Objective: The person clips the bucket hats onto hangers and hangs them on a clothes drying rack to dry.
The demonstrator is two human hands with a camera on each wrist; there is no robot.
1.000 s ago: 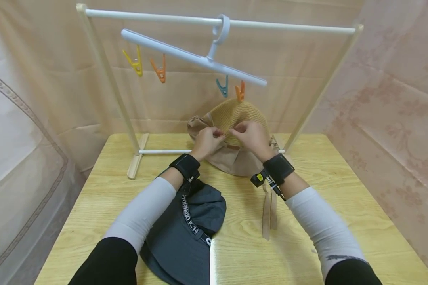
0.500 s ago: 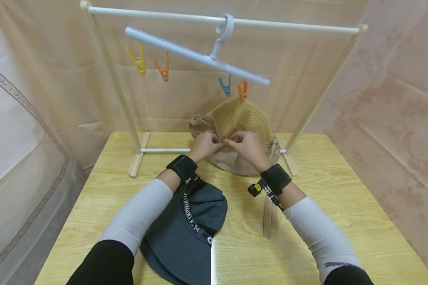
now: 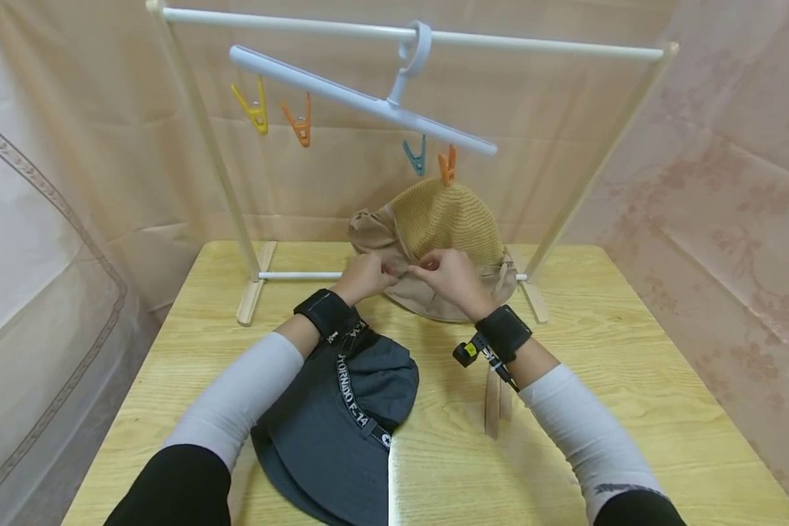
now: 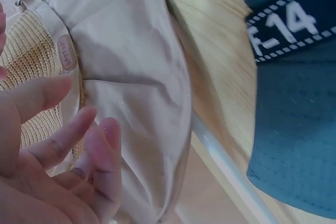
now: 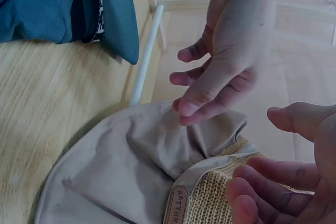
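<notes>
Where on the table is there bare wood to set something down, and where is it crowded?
Bare wood lies on the table's right side, right of the right hand and the dangling strap, and at the near left corner beside the grey cap. It is crowded at the back middle, where the straw hat meets the rack's base rail and the left hand.

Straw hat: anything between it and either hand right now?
Nothing visible. The left hand and right hand sit right at the straw hat, by its beige brim; both wrist views show loose fingers beside the fabric with no other object in between. The grey cap lies nearer the person, off to the side.
</notes>
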